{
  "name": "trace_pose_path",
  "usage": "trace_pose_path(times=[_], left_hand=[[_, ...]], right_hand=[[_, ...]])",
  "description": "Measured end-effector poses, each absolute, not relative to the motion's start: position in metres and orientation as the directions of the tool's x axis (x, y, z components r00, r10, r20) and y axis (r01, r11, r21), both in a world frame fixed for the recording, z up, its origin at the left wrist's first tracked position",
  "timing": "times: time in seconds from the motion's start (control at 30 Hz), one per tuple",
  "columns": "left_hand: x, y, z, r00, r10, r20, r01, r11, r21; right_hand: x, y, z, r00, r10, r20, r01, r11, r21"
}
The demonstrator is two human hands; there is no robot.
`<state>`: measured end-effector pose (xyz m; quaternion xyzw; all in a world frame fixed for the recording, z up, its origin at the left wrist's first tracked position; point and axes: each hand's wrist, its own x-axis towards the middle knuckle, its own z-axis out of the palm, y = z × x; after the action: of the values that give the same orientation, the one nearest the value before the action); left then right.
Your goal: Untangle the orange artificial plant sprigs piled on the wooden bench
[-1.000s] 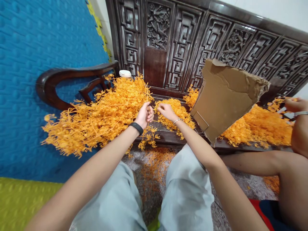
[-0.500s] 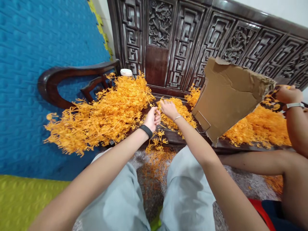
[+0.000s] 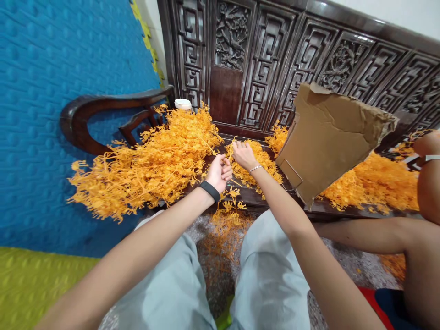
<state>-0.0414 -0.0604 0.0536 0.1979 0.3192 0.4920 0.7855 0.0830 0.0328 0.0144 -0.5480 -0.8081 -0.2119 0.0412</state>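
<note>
One second on, holds the left hand lower and farther from the large orange pile, fingers closed, apparently on an orange sprig, so dangles that sprig apart from the pile, past the front edge of the tabletop. Just beyond, bends the fingers of the right hand at a small orange pile; cannot tell whether gripping. Farther off, faces brown cardboard and, rightward, a co-worker's hand.

Head-worn view, forward, down over hands
</note>
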Motion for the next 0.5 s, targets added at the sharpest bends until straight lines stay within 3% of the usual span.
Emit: trace_pose_path(times=[0.3,0.4,0.5], left_hand=[[-0.048,-0.066,0.062,0.263,0.906,-0.332,-0.700,0.416,0.581],[-0.048,-0.089,0.069,0.226,0.926,-0.303,-0.732,0.366,0.575],[-0.048,-0.115,0.068,0.370,0.916,-0.156,-0.719,0.388,0.577]], right_hand=[[0.068,0.039,0.017,-0.372,0.858,0.355,0.921,0.293,0.259],[0.090,0.043,0.018,-0.179,0.920,0.348,0.979,0.131,0.156],[0.127,0.045,0.013,0.125,0.947,0.296,0.990,-0.139,0.027]])
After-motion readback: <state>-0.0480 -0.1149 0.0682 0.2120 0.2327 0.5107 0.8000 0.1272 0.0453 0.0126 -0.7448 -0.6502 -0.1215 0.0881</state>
